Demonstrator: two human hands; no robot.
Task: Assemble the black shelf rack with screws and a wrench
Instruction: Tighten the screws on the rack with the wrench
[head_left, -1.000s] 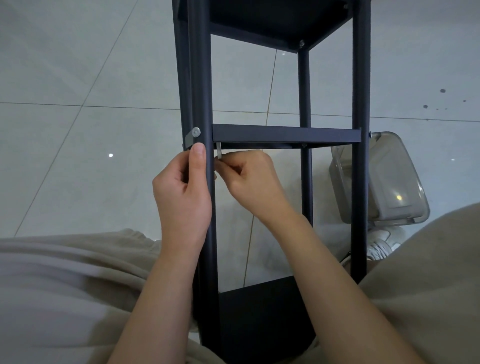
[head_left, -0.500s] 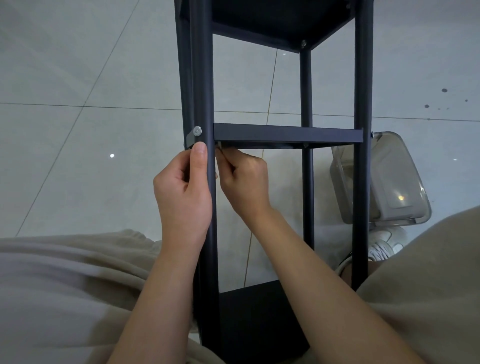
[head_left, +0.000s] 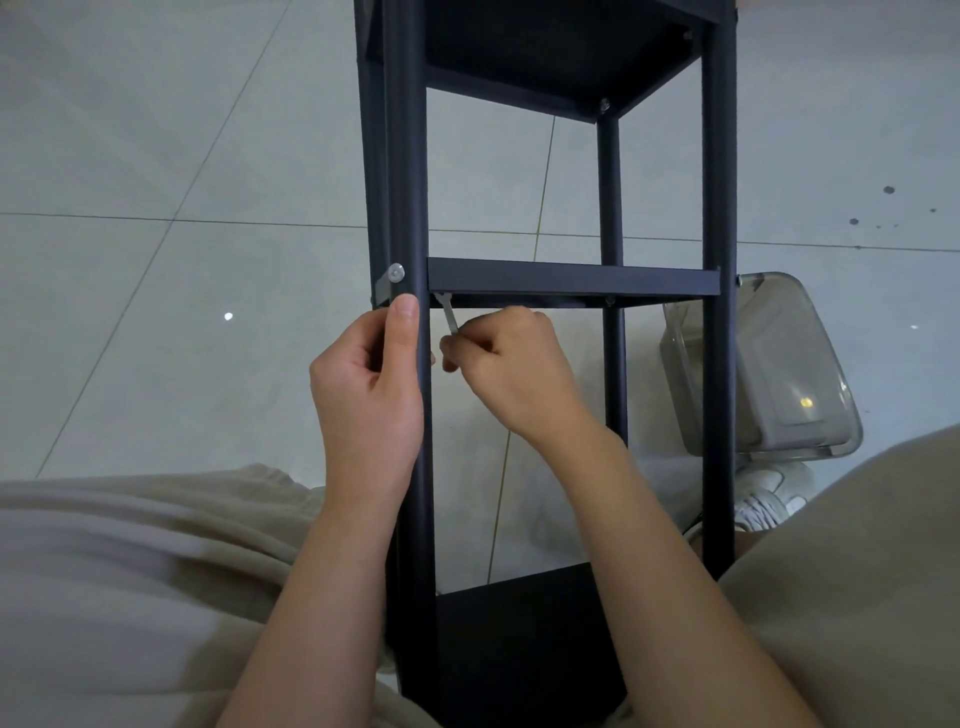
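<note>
The black shelf rack (head_left: 571, 283) stands between my knees on a tiled floor, with a top, a middle and a bottom shelf between four posts. My left hand (head_left: 366, 395) grips the near left post just below the middle shelf, thumb up along the post. A silver screw (head_left: 397, 272) with a small bracket sits on that post at shelf height. My right hand (head_left: 506, 369) pinches a small silver wrench (head_left: 448, 314), whose head reaches up under the near left corner of the middle shelf.
A clear plastic container (head_left: 769, 374) lies on the floor behind the rack's right posts. A white shoe (head_left: 769, 493) shows below it. My beige-clad legs flank the rack on both sides. Grey floor tiles (head_left: 182, 260) spread to the left.
My right hand has swung down and to the right from under the shelf corner, bringing the wrench handle into view at a slant. The left hand keeps its hold on the post.
</note>
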